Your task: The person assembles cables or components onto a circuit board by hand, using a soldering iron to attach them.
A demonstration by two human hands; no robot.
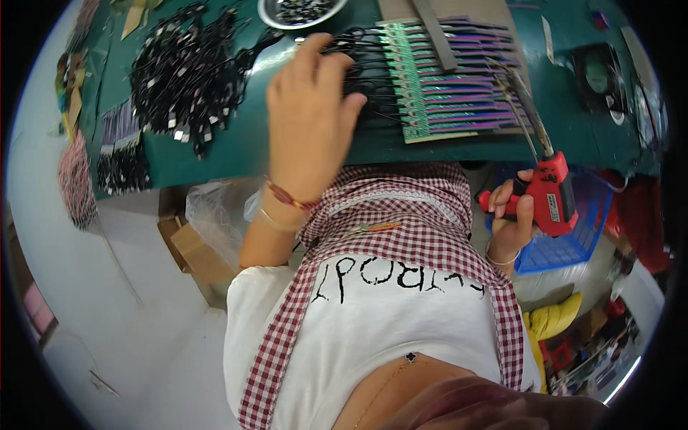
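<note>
My right hand [517, 215] is wrapped round the grip of a red and black soldering gun [555, 193]. The gun's long metal barrel points up and left, its tip over a row of purple wires [473, 89]. Those wires run rightward from a strip of small green circuit boards [405, 82], while black cables [373, 93] extend from the strip's left side. Over these cables reaches my left hand [308, 107], slightly blurred, fingers bent and thumb held apart. Its fingertips are close to the cable ends; I see nothing clearly gripped.
A grey metal bar [435, 36] lies across the boards, which rest on cardboard. Beyond my left hand stands a bowl [269, 16] of small parts. A heap of black cables with metal plugs [188, 79] lies left. A black round device [598, 77] sits right; a blue crate [566, 251] stands below.
</note>
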